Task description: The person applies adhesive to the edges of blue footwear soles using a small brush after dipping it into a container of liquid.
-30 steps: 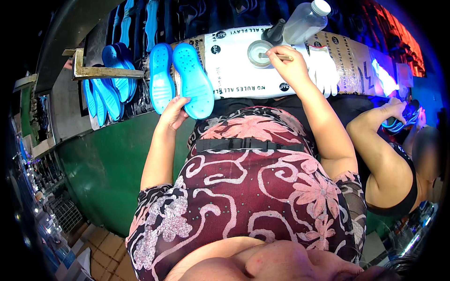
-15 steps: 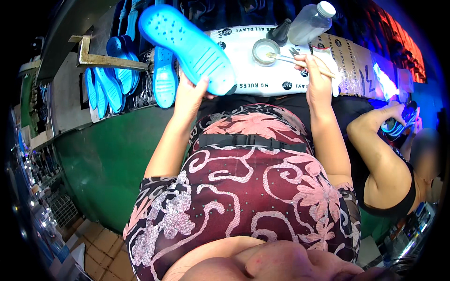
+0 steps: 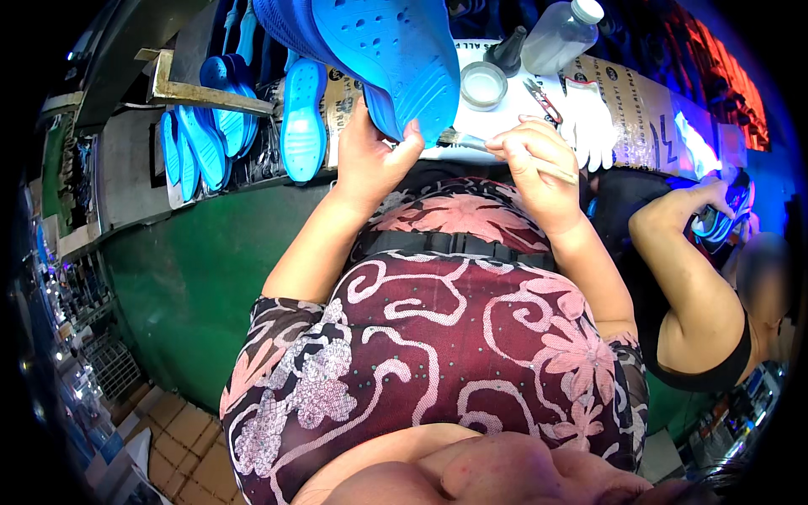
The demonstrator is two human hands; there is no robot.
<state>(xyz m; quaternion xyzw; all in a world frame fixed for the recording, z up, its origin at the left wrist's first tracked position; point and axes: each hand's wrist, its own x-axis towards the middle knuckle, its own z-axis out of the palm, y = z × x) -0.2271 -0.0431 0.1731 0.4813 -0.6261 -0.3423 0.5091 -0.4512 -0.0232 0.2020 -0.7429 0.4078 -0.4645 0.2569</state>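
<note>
My left hand (image 3: 367,158) is closed round the near end of a blue shoe sole (image 3: 391,59), its thumb on the face. The sole is tilted up, showing small holes at the far part and ridges nearer me. Between the fingers of my right hand (image 3: 540,168) is a brush (image 3: 470,141) with a pale handle. Its bristles are at the sole's lower right edge; I cannot tell whether they touch. Just beyond the brush stands an open glass jar (image 3: 484,86) with pale contents.
Behind the jar are a black nozzle bottle (image 3: 507,53) and a clear bottle (image 3: 557,40) with a white cap. Thread snips (image 3: 543,101) and a white glove (image 3: 587,126) lie at right. More blue soles (image 3: 303,122) rest at left by a metal bracket (image 3: 210,99). A co-worker (image 3: 699,278) sits at right.
My right hand has brought the brush from the jar leftward to the sole's edge. My left hand has moved right and turned the sole more upright, its side wall now showing.
</note>
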